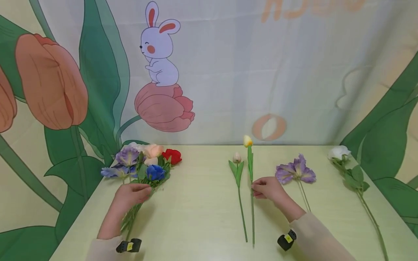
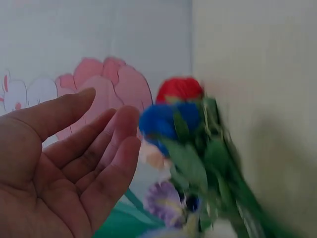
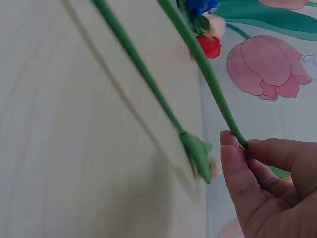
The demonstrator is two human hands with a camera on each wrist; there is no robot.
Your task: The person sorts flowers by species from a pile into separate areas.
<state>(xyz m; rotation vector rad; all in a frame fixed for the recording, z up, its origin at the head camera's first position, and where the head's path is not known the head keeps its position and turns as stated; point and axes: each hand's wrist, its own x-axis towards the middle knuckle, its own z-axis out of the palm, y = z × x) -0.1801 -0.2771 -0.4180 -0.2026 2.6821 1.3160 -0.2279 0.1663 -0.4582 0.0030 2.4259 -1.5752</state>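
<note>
My right hand (image 1: 268, 189) pinches the green stem of a yellow-and-white tulip (image 1: 248, 141) between thumb and fingertips; the right wrist view shows the pinched stem (image 3: 213, 84) up close. Just left of it lies a pale pink tulip (image 1: 237, 158). At the left, my left hand (image 1: 132, 195) is beside a bunch of flowers, its fingers loosely bent and gripping nothing in the left wrist view. The bunch holds a red rose (image 1: 172, 156), a blue flower (image 1: 155, 172), peach roses (image 1: 153, 150) and purple flowers (image 1: 127, 156). Its stems are partly hidden behind the hand.
A purple flower (image 1: 295, 170) lies right of my right hand, its lower stem hidden by the arm. Farther right lies a white rose (image 1: 339, 152) with a long leafy stem. A printed cloth backdrop (image 1: 222, 72) hangs behind the pale table (image 1: 202, 203).
</note>
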